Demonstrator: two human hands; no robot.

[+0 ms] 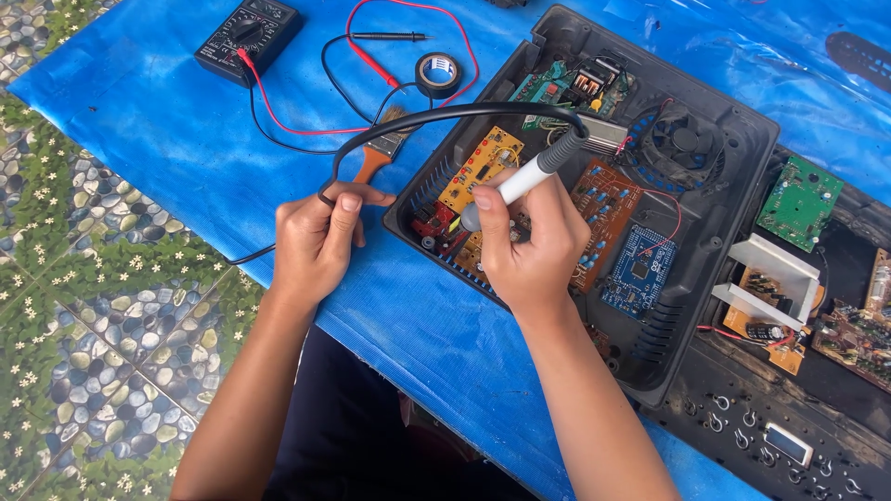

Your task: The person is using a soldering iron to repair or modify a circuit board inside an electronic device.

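Note:
My right hand [529, 246] grips a white soldering iron [520, 178] like a pen, its tip down among the circuit boards inside an open black plastic case [715, 232]. The iron's black cable [436, 116] arcs left to my left hand [316, 243], which pinches the cable just left of the case. Under the iron lie a yellow circuit board [481, 165], an orange-brown board [608, 199] and a blue board [639, 264]. The iron's tip is hidden behind my right fingers.
A black multimeter [249, 37] with red and black probe leads lies at the top left. A roll of black tape [438, 73] and an orange-handled brush [379, 156] rest on the blue tarp [167, 139]. A fan, a green board [798, 201] and a black panel sit right.

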